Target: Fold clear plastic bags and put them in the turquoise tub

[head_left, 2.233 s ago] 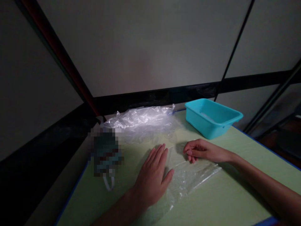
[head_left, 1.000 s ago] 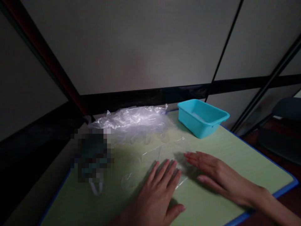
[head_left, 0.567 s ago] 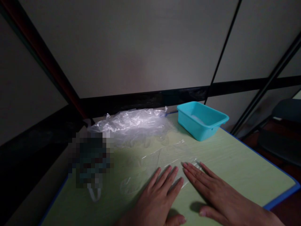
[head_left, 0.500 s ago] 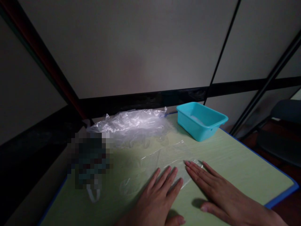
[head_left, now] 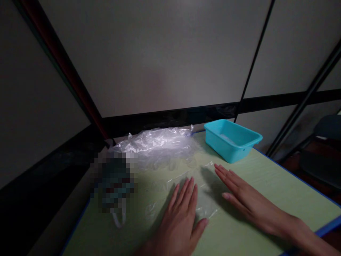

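The fingers of my left hand stretch out straight over a clear plastic sheet, slightly apart and gripping nothing. I hold those of my right hand close together, thumb apart, raised above the green tabletop. The sheet lies flat there, nearer me than the crumpled plastic and turquoise basin.

Turquoise rectangular plastic basin, standing upright on the pale-green, blue-edged table, beyond the right grip. Pixelated object with white strap, to the left of and beyond the left grip. Pale wall panel above a black band, beyond both. Dark chair, partly cut off, well right of the right grip.
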